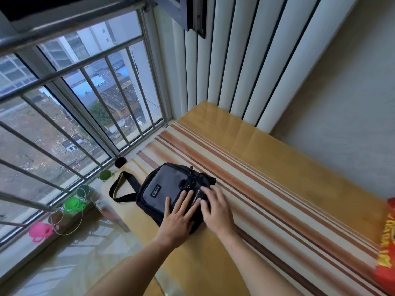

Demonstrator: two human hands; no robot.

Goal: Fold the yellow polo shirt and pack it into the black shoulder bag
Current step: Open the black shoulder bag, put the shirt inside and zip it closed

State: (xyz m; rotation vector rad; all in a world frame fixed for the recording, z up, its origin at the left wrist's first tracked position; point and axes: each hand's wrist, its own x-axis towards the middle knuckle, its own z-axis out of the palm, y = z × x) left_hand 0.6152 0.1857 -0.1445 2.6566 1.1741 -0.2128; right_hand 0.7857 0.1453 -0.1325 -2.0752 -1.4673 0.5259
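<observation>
The black shoulder bag [158, 189], with a grey front panel and small logo patch, lies flat on the striped tabletop [267, 189]. Its strap [121, 186] loops out to the left. My left hand [179, 216] lies flat on the bag's near part with the fingers spread. Beside it, my right hand [215, 208] presses on the bag's right side, fingers extended over the lettered strip. The bag's zips look closed. No yellow polo shirt shows anywhere in view.
A barred window [74, 116] runs along the left. Small cups, dark [120, 162], green [105, 175] and pink [40, 230], stand on the sill by the table's left edge. A red and yellow package [386, 242] lies at the table's right. Vertical blinds [245, 60] hang behind.
</observation>
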